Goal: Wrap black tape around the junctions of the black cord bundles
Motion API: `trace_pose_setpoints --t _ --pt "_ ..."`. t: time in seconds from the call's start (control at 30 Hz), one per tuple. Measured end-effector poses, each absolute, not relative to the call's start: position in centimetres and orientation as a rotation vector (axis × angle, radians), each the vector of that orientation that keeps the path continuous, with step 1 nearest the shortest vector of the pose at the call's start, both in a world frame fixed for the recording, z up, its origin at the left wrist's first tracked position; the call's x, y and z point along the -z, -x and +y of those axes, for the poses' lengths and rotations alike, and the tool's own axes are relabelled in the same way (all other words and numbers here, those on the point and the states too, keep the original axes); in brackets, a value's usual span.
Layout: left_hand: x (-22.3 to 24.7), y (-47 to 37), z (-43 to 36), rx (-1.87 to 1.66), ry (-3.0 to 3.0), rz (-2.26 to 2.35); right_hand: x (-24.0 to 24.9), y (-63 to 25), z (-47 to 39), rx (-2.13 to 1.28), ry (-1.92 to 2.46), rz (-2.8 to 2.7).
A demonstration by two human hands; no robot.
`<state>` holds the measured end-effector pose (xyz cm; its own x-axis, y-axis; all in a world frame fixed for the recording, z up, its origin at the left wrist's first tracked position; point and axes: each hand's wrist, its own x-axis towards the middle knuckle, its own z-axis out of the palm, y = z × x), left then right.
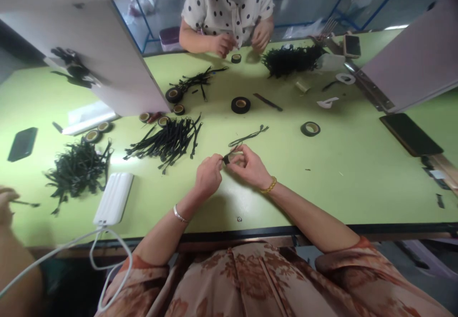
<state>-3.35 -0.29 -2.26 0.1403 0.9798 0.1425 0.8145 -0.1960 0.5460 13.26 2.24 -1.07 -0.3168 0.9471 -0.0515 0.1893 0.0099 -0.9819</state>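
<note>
Over the green table [279, 193], my left hand [208, 176] pinches one end of a small black piece [226, 159], its fingers curled. My right hand [250, 167] holds the other side of that piece between bent fingers, and the two hands nearly touch. What the piece is cannot be made out. Just beyond my fingers lies a thin black cable [248, 137] with a folded loop. Farther out rests a black tape roll [241, 105], and another tape roll [310, 128] is to the right. A pile of black cables [168, 140] lies to the left of my hands.
A white power bank [114, 198] with a cable and another dark bundle [78, 169] are at left, near a person's hand [7, 202]. Across the table, a person in a dotted shirt [229, 16] works. A phone [411, 134] lies at right; a blade [268, 102] lies farther back.
</note>
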Motion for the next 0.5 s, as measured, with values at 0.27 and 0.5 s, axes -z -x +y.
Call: trace_pose_setpoints --t 0.27,0.5 --pt "0.9 2.9 -0.5 -0.603 -1.911 1.657 1.4 -13.7 2.6 -1.671 1.093 -1.475" --pt "1.0 3.5 -0.4 -0.508 -2.221 1.542 1.3 -14.8 4.2 -1.993 1.054 -1.110"
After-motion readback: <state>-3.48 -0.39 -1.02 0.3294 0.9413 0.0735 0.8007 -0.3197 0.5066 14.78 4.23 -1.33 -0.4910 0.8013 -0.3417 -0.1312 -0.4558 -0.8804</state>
